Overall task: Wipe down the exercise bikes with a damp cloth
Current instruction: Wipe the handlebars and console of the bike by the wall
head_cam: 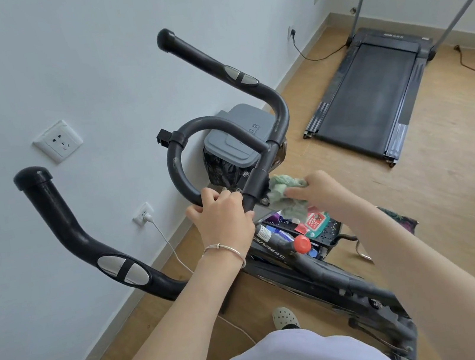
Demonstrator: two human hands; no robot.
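Note:
A black exercise bike fills the middle of the head view, its handlebars (212,68) curving up left and right around a round centre loop. My left hand (220,213) grips the bottom of that loop where it meets the stem. My right hand (321,189) holds a crumpled pale green cloth (285,194) against the right side of the stem, just below the handlebar joint. The bike frame (322,272) slopes down toward my body, with a red knob (302,244) on it.
A grey bin with a black liner (234,146) stands by the wall behind the handlebars. A black basket (325,231) of small packets sits under the stem. A treadmill (372,93) lies on the wooden floor to the right. A white cable (172,246) runs from a wall socket.

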